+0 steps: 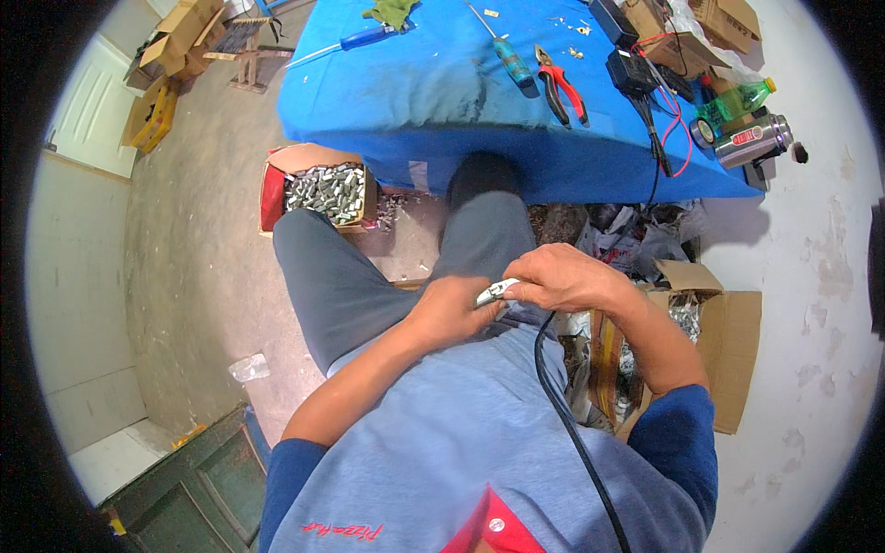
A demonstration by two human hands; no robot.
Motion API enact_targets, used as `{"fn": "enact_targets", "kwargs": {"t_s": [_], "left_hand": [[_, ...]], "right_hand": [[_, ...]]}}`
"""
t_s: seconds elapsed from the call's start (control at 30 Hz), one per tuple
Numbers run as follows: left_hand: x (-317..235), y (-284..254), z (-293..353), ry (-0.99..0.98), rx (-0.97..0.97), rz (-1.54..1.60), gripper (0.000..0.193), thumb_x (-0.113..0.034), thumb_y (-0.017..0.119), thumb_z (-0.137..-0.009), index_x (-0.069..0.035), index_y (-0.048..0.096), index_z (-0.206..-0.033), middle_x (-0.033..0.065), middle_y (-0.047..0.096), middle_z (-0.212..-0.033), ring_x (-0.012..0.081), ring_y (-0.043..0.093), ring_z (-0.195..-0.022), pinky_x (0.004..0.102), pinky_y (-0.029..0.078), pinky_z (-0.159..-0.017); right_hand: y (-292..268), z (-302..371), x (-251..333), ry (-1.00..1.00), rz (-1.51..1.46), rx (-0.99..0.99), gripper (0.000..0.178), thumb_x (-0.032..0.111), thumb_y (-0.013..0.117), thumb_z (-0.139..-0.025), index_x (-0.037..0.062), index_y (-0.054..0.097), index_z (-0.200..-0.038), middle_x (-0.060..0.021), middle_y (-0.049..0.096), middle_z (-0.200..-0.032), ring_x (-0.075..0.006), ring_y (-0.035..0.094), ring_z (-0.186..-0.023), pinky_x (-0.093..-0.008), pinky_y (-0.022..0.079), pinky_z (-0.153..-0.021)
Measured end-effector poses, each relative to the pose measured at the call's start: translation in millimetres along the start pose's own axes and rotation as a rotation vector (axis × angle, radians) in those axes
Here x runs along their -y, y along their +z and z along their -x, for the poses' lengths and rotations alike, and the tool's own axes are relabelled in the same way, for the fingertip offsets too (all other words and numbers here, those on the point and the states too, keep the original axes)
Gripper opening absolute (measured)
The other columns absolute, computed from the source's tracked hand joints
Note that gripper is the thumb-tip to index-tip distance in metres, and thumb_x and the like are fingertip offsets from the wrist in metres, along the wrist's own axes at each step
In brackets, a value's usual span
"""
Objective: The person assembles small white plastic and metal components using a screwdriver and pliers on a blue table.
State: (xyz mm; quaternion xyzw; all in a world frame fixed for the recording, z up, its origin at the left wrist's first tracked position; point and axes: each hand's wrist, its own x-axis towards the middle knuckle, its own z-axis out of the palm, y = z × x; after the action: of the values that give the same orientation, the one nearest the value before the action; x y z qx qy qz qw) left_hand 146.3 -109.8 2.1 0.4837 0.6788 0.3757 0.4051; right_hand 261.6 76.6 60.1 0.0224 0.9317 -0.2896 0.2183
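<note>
Above my lap, both hands meet at a small silver-white metal piece (496,292); its exact kind is hard to tell. My left hand (448,310) is closed around its lower-left end. From the right, my right hand (564,276) pinches the upper end with thumb and fingertips. The fingers hide part of it. A black cable (562,405) runs from below my right hand down across my shirt. Beyond my left knee, an open cardboard box (369,198) holds many small silver metal pieces.
The blue-covered table (415,83) ahead carries blue-handled and teal-handled screwdrivers (367,37) (512,61), red-and-black pliers (560,88), a black adapter (632,72) with wires, a green bottle (737,101) and a steel flask (754,141). At right, another open carton (733,350) holds metal pieces.
</note>
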Motion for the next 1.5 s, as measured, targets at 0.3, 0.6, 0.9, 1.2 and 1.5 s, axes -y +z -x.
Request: {"fn": "enact_targets", "kwargs": {"t_s": [0.3, 0.6, 0.9, 1.2, 1.5], "left_hand": [[7, -4, -3, -0.128, -0.003, 0.305, 0.033, -0.028, 0.071, -0.085, 0.004, 0.066, -0.092, 0.0170, 0.067, -0.075, 0.0198, 0.063, -0.069, 0.0386, 0.049, -0.066], [-11, -9, 2, -0.116, 0.004, 0.248, 0.032, -0.028, 0.071, -0.088, 0.004, 0.067, -0.091, 0.0066, 0.065, -0.073, 0.0115, 0.057, -0.069, 0.0320, 0.047, -0.062], [-9, -9, 1, -0.117, 0.055, 0.515, 0.033, -0.033, 0.070, -0.091, -0.001, 0.067, -0.084, -0.0054, 0.054, -0.067, 0.0039, 0.045, -0.061, 0.0248, 0.036, -0.051], [-11, -14, 0, -0.135, 0.149, 0.344, 0.043, -0.038, 0.067, -0.091, 0.005, 0.066, -0.090, 0.0046, 0.056, -0.066, 0.0107, 0.049, -0.068, 0.0348, 0.044, -0.061], [-6, -2, -1, 0.050, 0.065, -0.056, 0.023, -0.025, 0.069, -0.084, -0.003, 0.069, -0.090, 0.0229, 0.065, -0.075, 0.0401, 0.063, -0.069, 0.0460, 0.049, -0.064]], "right_hand": [[8, 0, 26, -0.354, 0.243, -0.554, 0.016, 0.019, 0.065, -0.079, 0.0073, 0.060, -0.089, -0.0095, 0.056, -0.081, -0.0294, 0.057, -0.075, -0.0415, 0.046, -0.066], [-10, 8, 2, 0.056, -0.750, -0.014, 0.035, 0.027, 0.067, -0.090, 0.0009, 0.064, -0.112, -0.0087, 0.068, -0.103, -0.0192, 0.065, -0.095, -0.0332, 0.051, -0.084], [9, -6, 12, -0.019, -1.024, -0.082, 0.028, 0.009, 0.065, -0.087, -0.0008, 0.064, -0.114, -0.0040, 0.068, -0.101, -0.0103, 0.061, -0.097, -0.0286, 0.048, -0.089], [-11, -1, -6, 0.000, -0.774, -0.008, 0.025, 0.002, 0.052, -0.082, 0.0007, 0.064, -0.103, -0.0027, 0.067, -0.087, -0.0082, 0.060, -0.080, -0.0244, 0.046, -0.070], [-24, -2, -19, 0.213, -1.020, 0.421, 0.066, 0.060, 0.045, -0.096, -0.0001, 0.069, -0.083, -0.0050, 0.063, -0.068, -0.0117, 0.056, -0.060, -0.0278, 0.046, -0.060]]}}
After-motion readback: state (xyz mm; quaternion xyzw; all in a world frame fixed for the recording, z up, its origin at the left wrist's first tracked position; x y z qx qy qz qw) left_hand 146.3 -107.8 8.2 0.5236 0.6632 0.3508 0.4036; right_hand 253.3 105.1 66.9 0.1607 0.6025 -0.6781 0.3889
